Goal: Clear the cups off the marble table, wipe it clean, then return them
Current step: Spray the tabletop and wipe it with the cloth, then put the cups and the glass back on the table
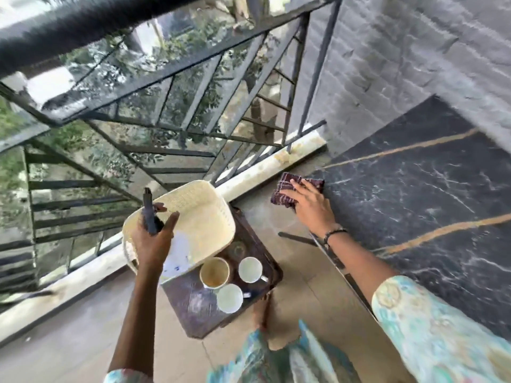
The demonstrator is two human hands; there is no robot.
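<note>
The black marble table [431, 194] with gold veins fills the right side. My right hand [309, 201] presses a dark checked cloth [287, 189] flat against the table's left edge, fingers straight. My left hand [153, 236] grips a dark slim object [148, 211], upright, above the cream basket. Three cups stand on a dark wooden stool [193, 308] below: a brown-stained paper cup [214, 272], a white mug [250, 269] and another white mug [229, 298].
A cream woven basket [193, 214] with white paper in it sits on the stool's far end. A metal balcony railing [193, 128] with a pale stone kerb [265, 167] runs behind. A grey brick wall [387, 64] stands beyond the table.
</note>
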